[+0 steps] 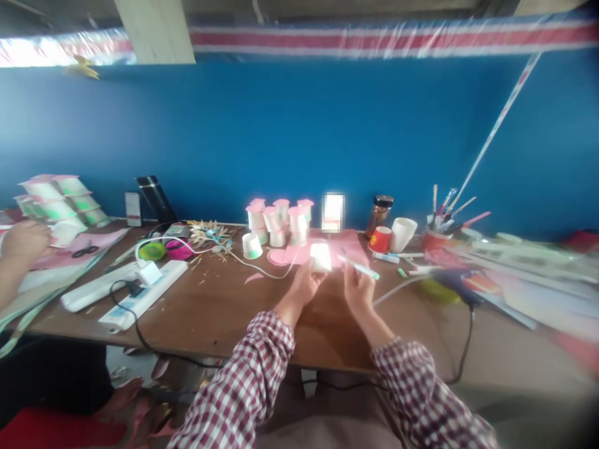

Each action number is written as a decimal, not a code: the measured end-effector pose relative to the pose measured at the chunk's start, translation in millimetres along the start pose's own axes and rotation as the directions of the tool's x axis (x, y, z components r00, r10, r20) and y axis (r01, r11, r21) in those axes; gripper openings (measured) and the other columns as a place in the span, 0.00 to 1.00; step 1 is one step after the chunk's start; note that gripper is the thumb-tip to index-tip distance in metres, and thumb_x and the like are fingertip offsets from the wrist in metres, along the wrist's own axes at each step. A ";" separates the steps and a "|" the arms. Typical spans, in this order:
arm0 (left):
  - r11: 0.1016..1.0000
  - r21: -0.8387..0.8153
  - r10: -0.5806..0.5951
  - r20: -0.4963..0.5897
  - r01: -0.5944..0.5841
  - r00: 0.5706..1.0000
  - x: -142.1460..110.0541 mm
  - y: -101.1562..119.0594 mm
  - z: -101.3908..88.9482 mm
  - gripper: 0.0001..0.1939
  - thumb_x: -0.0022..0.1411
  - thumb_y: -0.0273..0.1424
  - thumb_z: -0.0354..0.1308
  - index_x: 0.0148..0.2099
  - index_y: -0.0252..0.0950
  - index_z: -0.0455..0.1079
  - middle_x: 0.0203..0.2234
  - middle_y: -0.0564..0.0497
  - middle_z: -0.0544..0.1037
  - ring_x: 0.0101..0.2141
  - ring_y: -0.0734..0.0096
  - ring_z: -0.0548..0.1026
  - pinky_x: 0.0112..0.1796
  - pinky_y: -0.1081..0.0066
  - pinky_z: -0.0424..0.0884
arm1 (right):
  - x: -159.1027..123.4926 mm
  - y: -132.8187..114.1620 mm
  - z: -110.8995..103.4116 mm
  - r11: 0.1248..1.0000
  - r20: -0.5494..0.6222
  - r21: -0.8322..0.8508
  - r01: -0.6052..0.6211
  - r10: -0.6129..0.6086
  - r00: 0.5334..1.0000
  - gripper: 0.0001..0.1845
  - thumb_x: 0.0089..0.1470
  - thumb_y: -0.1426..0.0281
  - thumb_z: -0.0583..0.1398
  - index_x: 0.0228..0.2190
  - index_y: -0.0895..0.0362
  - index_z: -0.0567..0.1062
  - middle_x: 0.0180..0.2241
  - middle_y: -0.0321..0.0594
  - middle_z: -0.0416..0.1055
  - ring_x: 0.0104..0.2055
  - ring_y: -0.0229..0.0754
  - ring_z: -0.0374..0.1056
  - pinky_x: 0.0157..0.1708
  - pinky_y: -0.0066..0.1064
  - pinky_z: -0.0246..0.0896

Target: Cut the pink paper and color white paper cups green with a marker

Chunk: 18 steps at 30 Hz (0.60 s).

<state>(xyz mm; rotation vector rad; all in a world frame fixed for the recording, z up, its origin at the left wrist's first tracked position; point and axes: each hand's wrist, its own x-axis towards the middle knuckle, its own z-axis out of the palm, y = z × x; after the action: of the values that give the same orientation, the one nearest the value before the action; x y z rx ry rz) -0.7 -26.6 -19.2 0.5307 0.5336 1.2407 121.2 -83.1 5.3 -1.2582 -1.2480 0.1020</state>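
My left hand [306, 284] is closed around a white paper cup [321, 257], held above the table near pink paper [350, 246]. Between the fingers of my right hand [359, 287] is a white marker pen [365, 270] with a green end, a short way right of the cup. Behind my hands stand several stacked paper cups [298, 226] topped with pink paper. A single white cup [253, 245] with a green mark sits upside down left of them. A small green cap [402, 272] lies right of my right hand.
Power strips [143, 296] with cables lie on the left. A red cup [380, 239], white cups [402, 234], a dark-lidded jar [380, 215] and a glue gun [452, 284] are to the right. At far left, another person's hand [28, 243] is by stacked cups [60, 199] and scissors [85, 251].
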 end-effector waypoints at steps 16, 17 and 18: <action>0.997 0.067 0.028 0.095 -0.035 0.995 4.9 -1.4 -5.9 0.11 0.58 0.32 0.60 0.41 0.31 0.73 0.36 0.43 0.78 0.42 0.66 0.75 0.50 0.63 0.65 | 9.8 17.0 21.4 0.952 -0.029 0.256 -0.169 0.183 0.983 0.13 0.52 0.62 0.58 0.31 0.61 0.72 0.23 0.38 0.71 0.22 0.36 0.64 0.22 0.27 0.59; 0.996 0.072 0.039 0.106 -0.047 0.994 6.1 -1.3 -5.8 0.11 0.58 0.33 0.60 0.40 0.31 0.73 0.37 0.44 0.78 0.41 0.66 0.75 0.50 0.64 0.66 | 14.2 19.3 23.7 0.953 -0.043 0.254 -0.166 0.183 0.982 0.13 0.51 0.62 0.58 0.30 0.61 0.72 0.23 0.39 0.71 0.23 0.37 0.65 0.23 0.28 0.60; 0.995 0.076 0.050 0.112 -0.058 0.992 7.3 -1.2 -5.8 0.11 0.57 0.33 0.60 0.39 0.31 0.74 0.37 0.45 0.78 0.40 0.68 0.74 0.49 0.65 0.66 | 18.8 21.3 25.9 0.954 -0.055 0.251 -0.162 0.182 0.982 0.13 0.50 0.62 0.58 0.29 0.60 0.72 0.24 0.39 0.72 0.24 0.38 0.65 0.23 0.28 0.60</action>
<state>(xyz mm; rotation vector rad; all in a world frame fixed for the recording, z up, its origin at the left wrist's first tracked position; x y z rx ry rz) -1.8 -19.3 -25.0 0.6808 0.4793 1.2375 121.2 -45.7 -3.7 -1.1411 -1.0225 0.3219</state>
